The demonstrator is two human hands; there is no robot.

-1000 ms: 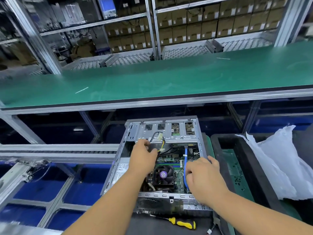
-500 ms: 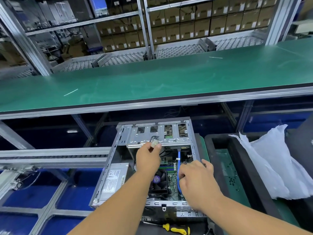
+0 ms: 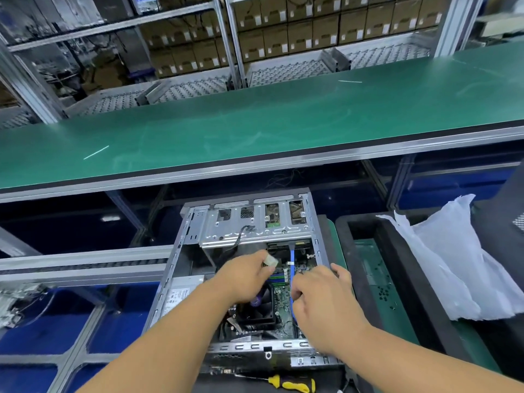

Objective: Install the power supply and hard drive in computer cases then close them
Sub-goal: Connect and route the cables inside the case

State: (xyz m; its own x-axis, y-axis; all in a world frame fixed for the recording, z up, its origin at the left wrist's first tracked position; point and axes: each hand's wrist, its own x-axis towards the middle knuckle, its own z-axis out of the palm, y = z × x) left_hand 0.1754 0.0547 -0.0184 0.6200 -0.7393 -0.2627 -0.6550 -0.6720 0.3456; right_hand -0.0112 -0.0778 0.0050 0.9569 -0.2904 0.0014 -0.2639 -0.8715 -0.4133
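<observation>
An open metal computer case lies on its side in front of me, its motherboard and black CPU fan exposed. A silver drive cage spans its far end, and the power supply sits at its left side. My left hand pinches a white power connector over the board. My right hand is curled beside a blue data cable that runs up to the drive cage; whether it grips the cable is hidden.
A yellow-handled screwdriver lies in front of the case. A black foam tray and a white plastic bag sit to the right. A green conveyor belt runs behind, with shelves of cartons beyond.
My left hand lifted the white connector toward the drive cage, then drew it back down over the board. My right hand stayed by the blue cable.
</observation>
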